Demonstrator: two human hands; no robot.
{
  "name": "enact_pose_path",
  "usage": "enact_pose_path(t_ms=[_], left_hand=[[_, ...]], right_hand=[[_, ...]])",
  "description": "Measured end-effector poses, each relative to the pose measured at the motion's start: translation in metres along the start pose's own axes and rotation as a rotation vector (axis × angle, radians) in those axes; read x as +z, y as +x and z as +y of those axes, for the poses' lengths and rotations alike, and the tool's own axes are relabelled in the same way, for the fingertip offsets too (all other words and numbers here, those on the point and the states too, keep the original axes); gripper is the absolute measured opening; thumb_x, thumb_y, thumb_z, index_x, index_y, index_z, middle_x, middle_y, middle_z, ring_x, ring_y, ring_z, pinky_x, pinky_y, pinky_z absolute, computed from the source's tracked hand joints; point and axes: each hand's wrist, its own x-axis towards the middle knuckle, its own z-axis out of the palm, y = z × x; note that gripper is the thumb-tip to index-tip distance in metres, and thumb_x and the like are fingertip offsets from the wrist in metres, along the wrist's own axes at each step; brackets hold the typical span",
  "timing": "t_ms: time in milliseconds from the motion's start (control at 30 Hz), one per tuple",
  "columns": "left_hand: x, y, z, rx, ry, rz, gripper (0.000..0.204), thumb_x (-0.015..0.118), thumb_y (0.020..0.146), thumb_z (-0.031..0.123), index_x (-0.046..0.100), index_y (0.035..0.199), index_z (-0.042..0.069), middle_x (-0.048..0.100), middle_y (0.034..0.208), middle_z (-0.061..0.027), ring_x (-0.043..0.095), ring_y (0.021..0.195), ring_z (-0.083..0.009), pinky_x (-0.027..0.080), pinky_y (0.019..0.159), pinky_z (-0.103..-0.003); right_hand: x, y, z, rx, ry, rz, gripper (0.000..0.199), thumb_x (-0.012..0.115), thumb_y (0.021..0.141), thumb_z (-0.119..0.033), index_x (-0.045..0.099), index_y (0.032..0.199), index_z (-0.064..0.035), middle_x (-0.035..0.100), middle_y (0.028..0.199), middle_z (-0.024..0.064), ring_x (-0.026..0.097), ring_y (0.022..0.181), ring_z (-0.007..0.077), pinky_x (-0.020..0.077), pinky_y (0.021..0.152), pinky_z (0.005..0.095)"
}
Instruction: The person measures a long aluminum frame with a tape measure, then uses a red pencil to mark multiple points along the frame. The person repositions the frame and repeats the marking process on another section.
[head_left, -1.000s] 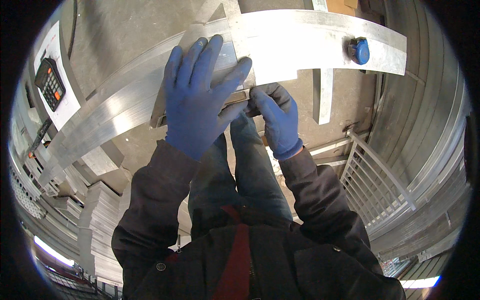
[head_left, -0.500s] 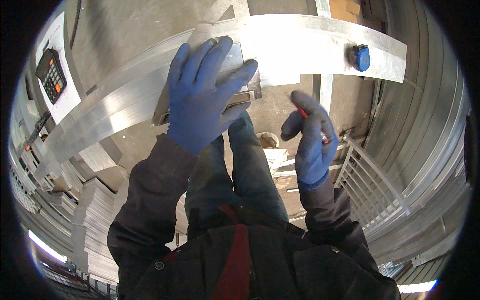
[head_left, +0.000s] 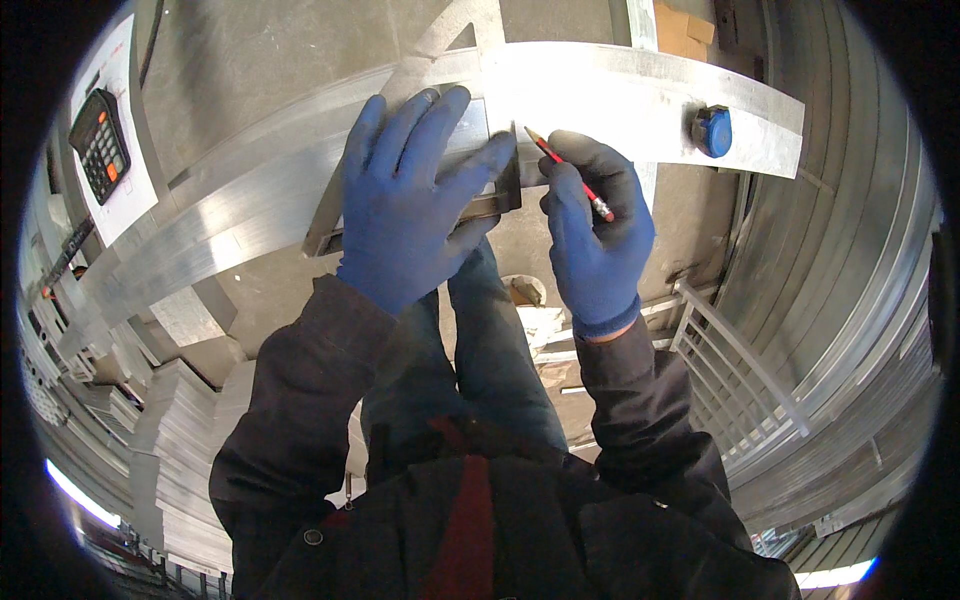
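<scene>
My left hand (head_left: 410, 190), in a blue glove, lies with fingers spread on a metal set square (head_left: 489, 30) with a triangular cut-out. Beneath the square runs a long, shiny metal profile (head_left: 610, 105), and the glove covers part of both. Between the gloved fingers of my right hand (head_left: 605, 220) is a red pencil (head_left: 572, 170). The pencil's tip points up and left, close to the square's right edge; whether it touches the metal I cannot tell. Further right on the profile sits a blue tape measure (head_left: 714, 131).
At the far left a black calculator (head_left: 101, 146) rests on a white paper sheet (head_left: 128, 195). A white slatted rack (head_left: 740, 375) stands at the right, beside long metal profiles (head_left: 850, 270). Stacked pale pieces (head_left: 185, 440) are at the lower left, and cardboard (head_left: 683, 32) lies behind the profile.
My right hand has moved up and left, bringing the pencil from within the fingers to the square's edge. My left hand stays spread on the square.
</scene>
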Motion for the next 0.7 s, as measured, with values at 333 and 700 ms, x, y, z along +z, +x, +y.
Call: enact_pose_path(t_ms=[333,700], left_hand=[[-0.002,0.001,-0.001,0.002,-0.005,0.018,0.071,0.092,0.074,0.036,0.072,0.142,0.031,0.053,0.160,-0.0127,0.045,0.148,-0.0368,0.024,0.128,-0.062],[-0.003,-0.001,0.000,-0.020,-0.026,0.008,0.076,0.093,0.071,0.035,0.070,0.143,0.032,0.051,0.161,-0.0129,0.045,0.149,-0.0338,0.021,0.130,-0.063]], right_hand=[[0.008,0.017,0.002,-0.229,-0.166,-0.005,0.021,0.071,0.100,-0.004,0.075,0.120,-0.0010,0.073,0.112,0.0145,0.073,0.100,0.0245,0.0582,0.091,0.0349],[0.011,0.023,0.005,-0.273,-0.235,-0.041,0.022,0.071,0.099,-0.005,0.075,0.121,-0.0033,0.071,0.114,0.0142,0.073,0.102,0.0256,0.0587,0.091,0.0350]])
